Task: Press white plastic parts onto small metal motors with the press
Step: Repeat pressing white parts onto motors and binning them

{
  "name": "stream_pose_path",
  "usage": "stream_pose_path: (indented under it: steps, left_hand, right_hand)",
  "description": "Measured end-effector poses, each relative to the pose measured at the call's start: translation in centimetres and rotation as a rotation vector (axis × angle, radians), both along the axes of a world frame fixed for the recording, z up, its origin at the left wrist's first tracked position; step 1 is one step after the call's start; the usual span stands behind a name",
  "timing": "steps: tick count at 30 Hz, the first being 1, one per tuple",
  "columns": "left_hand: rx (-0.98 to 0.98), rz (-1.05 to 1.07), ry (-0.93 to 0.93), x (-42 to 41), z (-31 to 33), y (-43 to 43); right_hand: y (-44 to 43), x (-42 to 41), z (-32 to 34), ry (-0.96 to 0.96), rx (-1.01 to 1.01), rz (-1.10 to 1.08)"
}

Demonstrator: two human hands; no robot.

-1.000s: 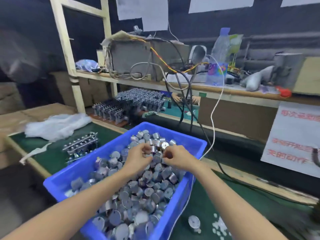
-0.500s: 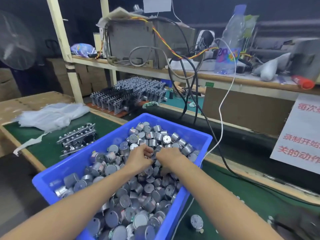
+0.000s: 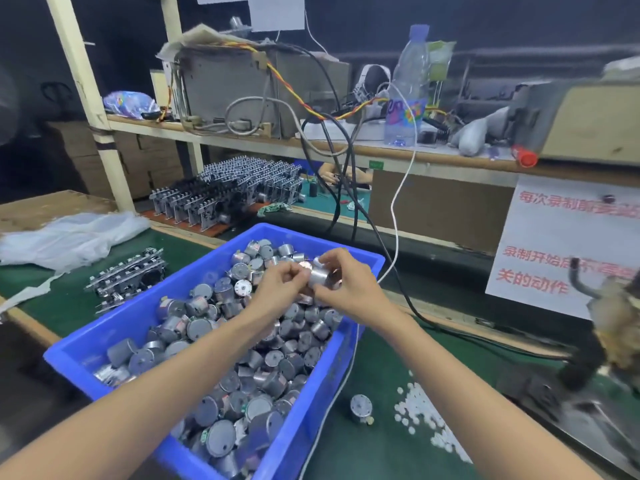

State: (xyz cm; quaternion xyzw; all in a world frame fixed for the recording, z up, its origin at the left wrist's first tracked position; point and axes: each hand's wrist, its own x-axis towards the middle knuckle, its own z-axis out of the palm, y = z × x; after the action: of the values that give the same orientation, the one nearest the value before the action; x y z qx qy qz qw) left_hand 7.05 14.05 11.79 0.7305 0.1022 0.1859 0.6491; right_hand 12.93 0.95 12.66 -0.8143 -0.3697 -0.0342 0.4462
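A blue bin [image 3: 128, 320] full of several small round metal motors [image 3: 266, 375] sits on the green bench in front of me. Above its far end, my left hand [image 3: 280, 284] and my right hand [image 3: 346, 289] meet and together pinch one silver motor [image 3: 320, 277] lifted out of the pile. A single motor [image 3: 361, 407] stands on the mat right of the bin, beside a scatter of small white plastic parts [image 3: 426, 414]. The press [image 3: 609, 341] is blurred at the right edge.
A white cable [image 3: 398, 209] and black cables [image 3: 349, 209] hang from the cluttered shelf past the bin's right side. Stacked metal frames [image 3: 128, 278] and a crumpled plastic sheet [image 3: 69, 237] lie left of the bin. A white sign [image 3: 554, 244] leans at the right.
Both hands dipped into the motor pile half a second ago and have now risen with one motor held between them. The camera has tilted, bringing the loose white parts into sight.
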Motion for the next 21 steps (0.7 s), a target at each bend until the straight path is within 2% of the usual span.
stream_pose_path:
  steps: [4, 10, 15, 18, 21]
  left_hand:
    - [-0.109, -0.093, 0.037, 0.6, 0.7, -6.4]
    - [0.093, -0.184, 0.097, 0.9, 0.3, -15.5]
    - [0.127, -0.288, 0.198, -0.3, -3.9, -21.2]
    - [0.117, -0.297, 0.280, -1.3, -7.4, -22.8]
    - [0.093, -0.330, 0.275, -2.0, -9.5, -23.3]
  right_hand:
    - [-5.8, -1.3, -0.4, 0.082, 0.260, -0.130]
    - [-15.6, -3.9, -2.1, 0.175, 0.415, -0.247]
    - [-21.4, -5.9, -6.4, 0.261, 0.340, -0.402]
    - [-22.7, -7.1, -9.5, 0.330, 0.254, -0.471]
    - [-22.8, -7.9, -11.2, 0.318, 0.221, -0.505]
